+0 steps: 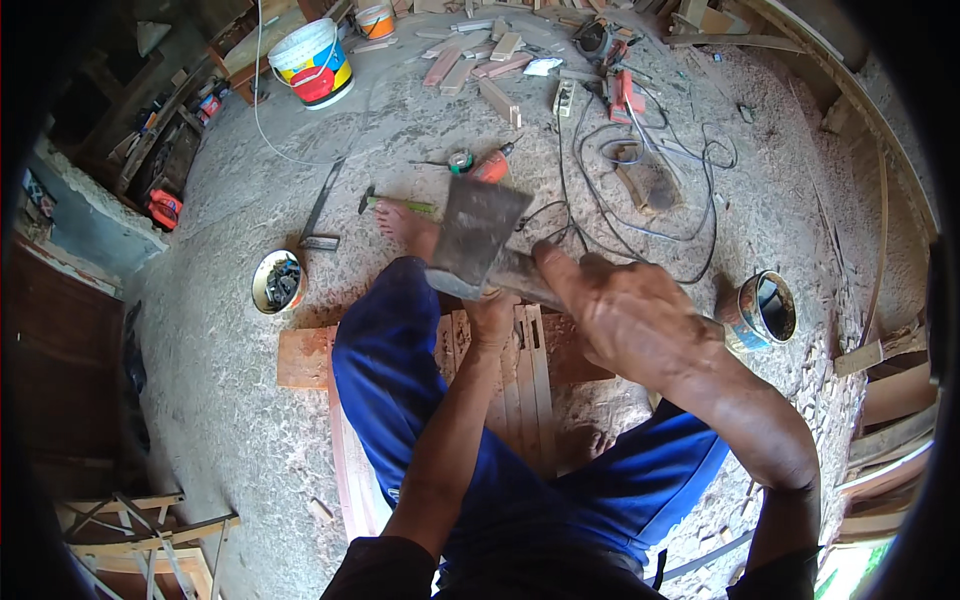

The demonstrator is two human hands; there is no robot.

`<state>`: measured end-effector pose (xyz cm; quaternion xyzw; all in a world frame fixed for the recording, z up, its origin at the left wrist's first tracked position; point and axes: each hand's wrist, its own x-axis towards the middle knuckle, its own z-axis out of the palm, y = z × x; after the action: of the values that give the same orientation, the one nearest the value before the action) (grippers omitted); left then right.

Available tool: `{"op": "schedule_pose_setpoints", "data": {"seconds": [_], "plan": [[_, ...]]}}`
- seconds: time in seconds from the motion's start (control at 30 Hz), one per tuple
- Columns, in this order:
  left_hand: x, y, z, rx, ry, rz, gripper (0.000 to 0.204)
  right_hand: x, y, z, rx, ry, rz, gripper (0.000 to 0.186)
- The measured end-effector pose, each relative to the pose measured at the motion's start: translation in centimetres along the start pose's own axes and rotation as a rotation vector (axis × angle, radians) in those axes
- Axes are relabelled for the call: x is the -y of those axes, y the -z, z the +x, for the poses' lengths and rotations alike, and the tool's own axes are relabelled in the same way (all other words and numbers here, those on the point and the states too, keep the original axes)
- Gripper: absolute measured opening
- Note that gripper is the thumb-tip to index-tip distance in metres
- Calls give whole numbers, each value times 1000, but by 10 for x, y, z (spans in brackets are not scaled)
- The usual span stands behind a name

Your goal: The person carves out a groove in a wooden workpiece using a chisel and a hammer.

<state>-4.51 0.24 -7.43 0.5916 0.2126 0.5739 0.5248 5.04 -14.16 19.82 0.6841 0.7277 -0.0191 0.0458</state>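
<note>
My right hand [650, 320] is closed around the handle [528, 277] of a mallet with a dark, blocky head [478, 232], slightly blurred. The mallet head hangs just above my left hand [490, 318] and covers part of it. My left hand's fingers are curled closed; what they grip is hidden behind the head. Below it, narrow wooden strips [515, 385] lie side by side between my legs, one with a slot cut near its far end. They rest across a reddish board [303, 357].
A hammer [400, 204] lies by my bare foot, with a try square [320, 240] to its left. Beyond are a red drill [492, 166], cables, a red power tool [626, 97] and wood offcuts [480, 60]. A small bucket [279, 282] and a can [758, 312] flank me.
</note>
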Motion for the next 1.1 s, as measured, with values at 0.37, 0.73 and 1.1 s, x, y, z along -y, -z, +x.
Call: {"op": "schedule_pose_setpoints", "data": {"seconds": [0.37,0.73,1.1], "plan": [[-25,-30,5,37,179,17,16,-3,16,-3,-430,-12,418,54],[-47,-9,-2,33,176,-99,16,-17,-77,-39,-142,-307,681,35],[-55,-8,22,-55,319,-223,19,-12,-90,-44,-276,-444,937,31]]}}
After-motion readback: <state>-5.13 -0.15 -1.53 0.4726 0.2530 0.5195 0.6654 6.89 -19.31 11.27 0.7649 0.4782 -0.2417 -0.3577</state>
